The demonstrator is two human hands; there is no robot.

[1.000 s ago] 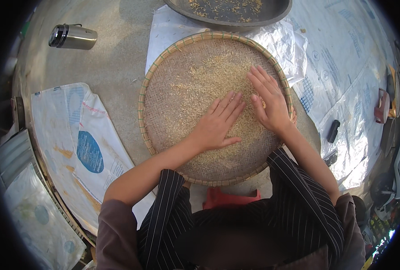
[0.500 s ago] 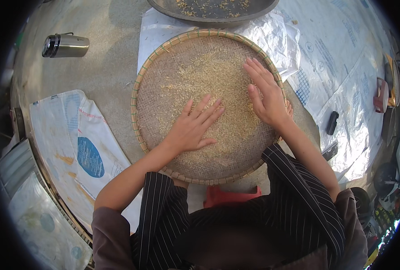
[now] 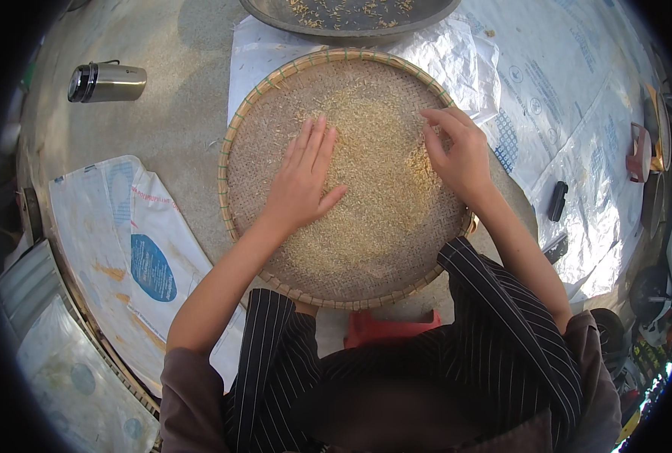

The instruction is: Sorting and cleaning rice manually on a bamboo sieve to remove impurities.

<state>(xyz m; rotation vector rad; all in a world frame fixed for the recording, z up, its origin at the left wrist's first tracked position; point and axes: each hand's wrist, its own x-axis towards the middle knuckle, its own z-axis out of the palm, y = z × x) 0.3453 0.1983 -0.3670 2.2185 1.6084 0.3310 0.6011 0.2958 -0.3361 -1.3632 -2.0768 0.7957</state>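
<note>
A round woven bamboo winnowing tray [image 3: 256,151], its rim tied with green bindings, lies in front of me. Pale yellow grain [image 3: 373,174] is spread thinly over most of it, with a more golden patch by my right hand. Flat on the left part of the grain rests my left hand [image 3: 299,177], its fingers straight and the thumb held out. My right hand [image 3: 463,160] is over the tray's right side, fingers bent and a gap between thumb and forefinger. I see nothing held in either hand.
Beyond the tray stands a dark basin [image 3: 351,26] with some grain inside. A steel flask [image 3: 113,81] lies at left. White printed sacks [image 3: 109,204] and sheeting [image 3: 570,128] cover parts of the concrete. A red stool [image 3: 392,327] is near me; a small black object [image 3: 557,201] lies right.
My left hand has slid left and away from me across the grain. My right hand has turned and bent its fingers, staying near the right rim; the golden patch beside it now shows.
</note>
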